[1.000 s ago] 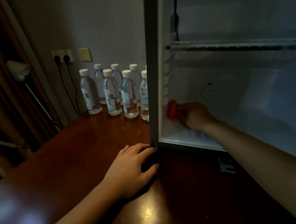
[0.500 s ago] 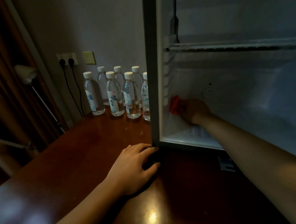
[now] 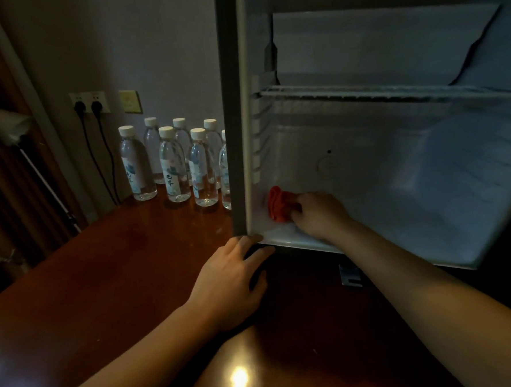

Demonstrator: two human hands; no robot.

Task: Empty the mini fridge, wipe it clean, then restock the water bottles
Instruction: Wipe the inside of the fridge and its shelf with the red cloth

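From the head view, I judge the task about midway: the mini fridge [image 3: 396,160] stands with nothing inside, so the emptying looks done, the wiping is in hand, and the restocking is all left. The water bottles [image 3: 171,165] wait upright in a cluster on the desk [image 3: 118,276], just beside the fridge's left outer wall and near the wall sockets [image 3: 88,103]. My right hand [image 3: 318,215] reaches into the lower compartment, under the wire shelf [image 3: 385,92], forearm stretched forward and low; its grip is closed around a bunched red cloth [image 3: 279,204], pressed at the bottom left corner where the floor meets the side wall. My left hand [image 3: 232,281] lies palm down on the desk, fingers loosely spread and holding nothing, fingertips touching the fridge's lower front corner, as if to brace it. I judge the upper compartment and shelf may yet need wiping; I cannot tell from here.
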